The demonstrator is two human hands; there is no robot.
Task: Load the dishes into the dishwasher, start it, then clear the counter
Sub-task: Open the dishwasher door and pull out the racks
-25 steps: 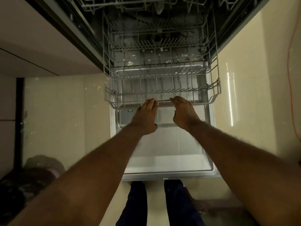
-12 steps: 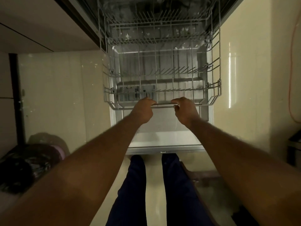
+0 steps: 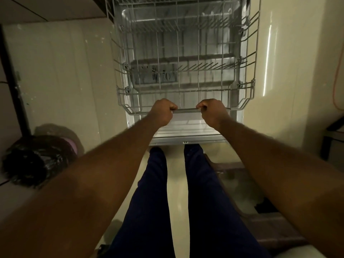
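The left hand point(image 3: 163, 112) and the right hand point(image 3: 212, 112) are both gripping the handle bar point(image 3: 187, 109) at the near edge of the wire rack point(image 3: 250, 90). Their fingers are curling tightly round the bar, knuckles up, and a short bare stretch of bar is showing between the two fists. The rack is reaching away from the grip toward the far side and is sitting above the open dishwasher door point(image 3: 188, 134). Its tall wire walls are rising on the left and right and rows of tines are crossing its floor. Through the wires the door's detergent dispenser point(image 3: 154, 75) is showing left of centre. The door's near lip is lying just beyond the person's legs in dark blue trousers point(image 3: 149, 202), which are standing close below the hands. Pale glossy floor point(image 3: 55, 71) is spreading open on both sides of the door, wider on the left. A dark crumpled bag point(image 3: 33, 161) is lying on the floor at the near left, well apart from the rack. A pale cabinet point(image 3: 46, 8) is filling the far left corner. An orange cord point(image 3: 337, 81) is hanging along the right edge, above a piece of dark furniture point(image 3: 333, 135). A brownish mat point(image 3: 270, 229) is lying at the near right.
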